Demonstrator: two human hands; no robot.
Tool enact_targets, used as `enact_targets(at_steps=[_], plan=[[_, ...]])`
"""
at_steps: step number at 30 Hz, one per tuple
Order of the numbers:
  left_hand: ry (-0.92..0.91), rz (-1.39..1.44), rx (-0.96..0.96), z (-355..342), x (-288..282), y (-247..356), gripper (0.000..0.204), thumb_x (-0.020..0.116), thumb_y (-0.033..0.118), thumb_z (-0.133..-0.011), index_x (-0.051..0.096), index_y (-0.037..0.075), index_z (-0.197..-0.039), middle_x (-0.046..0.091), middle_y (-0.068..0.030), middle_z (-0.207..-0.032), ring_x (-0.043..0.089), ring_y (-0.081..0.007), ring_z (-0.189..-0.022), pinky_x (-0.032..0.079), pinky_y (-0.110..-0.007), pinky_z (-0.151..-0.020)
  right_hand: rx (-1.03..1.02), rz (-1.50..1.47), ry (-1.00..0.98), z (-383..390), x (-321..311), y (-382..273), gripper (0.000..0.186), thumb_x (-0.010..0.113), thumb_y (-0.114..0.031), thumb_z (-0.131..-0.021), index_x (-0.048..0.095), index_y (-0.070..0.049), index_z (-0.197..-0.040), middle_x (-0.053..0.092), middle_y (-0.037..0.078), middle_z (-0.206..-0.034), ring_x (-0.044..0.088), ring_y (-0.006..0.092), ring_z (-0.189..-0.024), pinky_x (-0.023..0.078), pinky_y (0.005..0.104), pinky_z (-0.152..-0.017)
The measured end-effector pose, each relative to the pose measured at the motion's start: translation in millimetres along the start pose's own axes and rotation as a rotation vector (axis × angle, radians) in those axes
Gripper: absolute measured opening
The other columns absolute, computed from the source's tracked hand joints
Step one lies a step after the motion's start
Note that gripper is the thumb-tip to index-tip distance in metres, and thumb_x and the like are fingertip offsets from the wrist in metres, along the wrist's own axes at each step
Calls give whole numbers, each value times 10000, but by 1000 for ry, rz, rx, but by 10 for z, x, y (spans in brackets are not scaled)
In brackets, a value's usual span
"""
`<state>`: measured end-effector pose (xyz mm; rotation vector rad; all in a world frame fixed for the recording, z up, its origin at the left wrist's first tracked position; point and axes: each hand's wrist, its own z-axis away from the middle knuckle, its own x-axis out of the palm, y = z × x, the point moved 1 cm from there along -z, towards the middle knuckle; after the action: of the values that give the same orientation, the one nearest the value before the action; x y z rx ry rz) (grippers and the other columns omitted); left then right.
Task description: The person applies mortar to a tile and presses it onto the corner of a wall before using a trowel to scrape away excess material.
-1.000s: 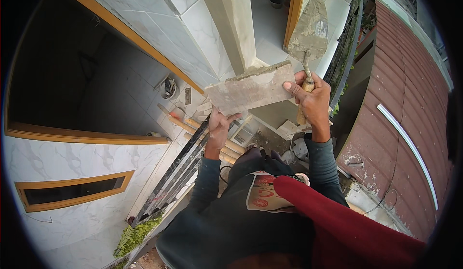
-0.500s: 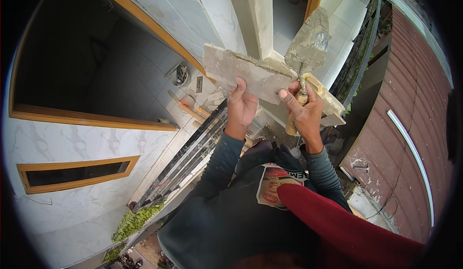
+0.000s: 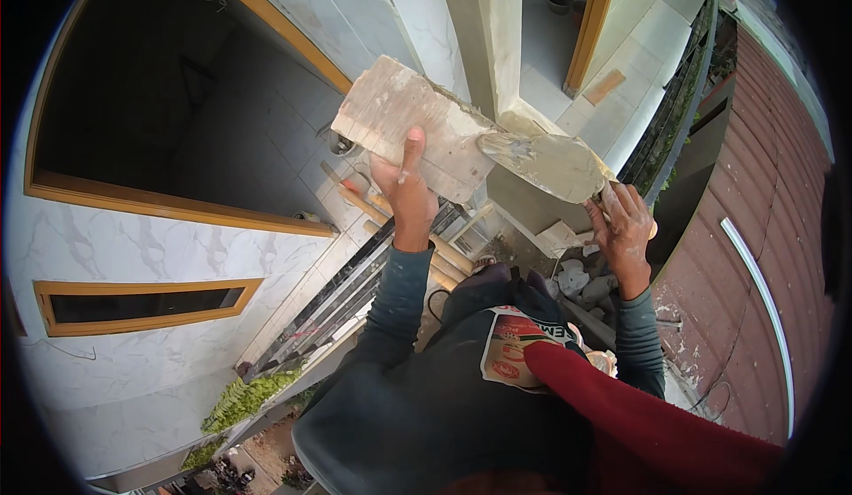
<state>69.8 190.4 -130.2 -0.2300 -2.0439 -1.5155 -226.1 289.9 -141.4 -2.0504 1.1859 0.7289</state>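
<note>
My left hand point(image 3: 406, 189) grips a flat, pale wooden board point(image 3: 417, 122) smeared with cement, its thumb lying over the face. Wet mortar lines the board's upper edge. In my right hand point(image 3: 626, 233) is a trowel point(image 3: 546, 165), its blade coated with grey mortar and pointing left. The blade's tip overlaps the right end of the board; whether they touch I cannot tell. Most of the trowel's handle is hidden by my fingers. Just beyond both hands stands a plastered column point(image 3: 484, 34).
An orange-framed opening point(image 3: 186, 207) lies to the left, with a bucket point(image 3: 340, 143) near its edge. Several wooden poles point(image 3: 453, 255) and dark metal bars point(image 3: 355, 282) lie below my left hand. A reddish corrugated roof point(image 3: 754, 202) fills the right side. Rubble point(image 3: 581, 282) lies below my right hand.
The trowel has swung from blade-up to pointing left across the board's end. My right hand has moved right and down, away from the board. The board tilts more, its left end higher.
</note>
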Motion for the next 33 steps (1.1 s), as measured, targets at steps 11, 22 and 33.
enact_targets(at_steps=[11,22,33], plan=[[-287,160,-383,159,46,-179,662,750,154,-949,398,-32,-1478,584,-141,-1387,599,-258,-1250,491,-408,-1069,243,-249,-58,-141,111,42,425,837,-141,-828,685,59,-1172,714,170,-1037,687,333,-878,544,395,-769],[-237,451,-518,71,-34,-186,522,608,192,-1030,436,26,-1494,591,-126,-1422,595,-305,-1277,472,-501,-1114,134,-508,-49,96,33,-164,348,851,-144,-820,714,20,-1094,709,200,-1021,700,390,-890,552,409,-773],[-313,738,-749,310,158,-283,385,586,10,-954,533,-17,-1334,663,-156,-1176,663,-299,-1121,565,-452,-961,200,-387,74,-260,227,-150,320,832,-174,-866,663,54,-1013,645,161,-879,635,329,-772,519,384,-698]])
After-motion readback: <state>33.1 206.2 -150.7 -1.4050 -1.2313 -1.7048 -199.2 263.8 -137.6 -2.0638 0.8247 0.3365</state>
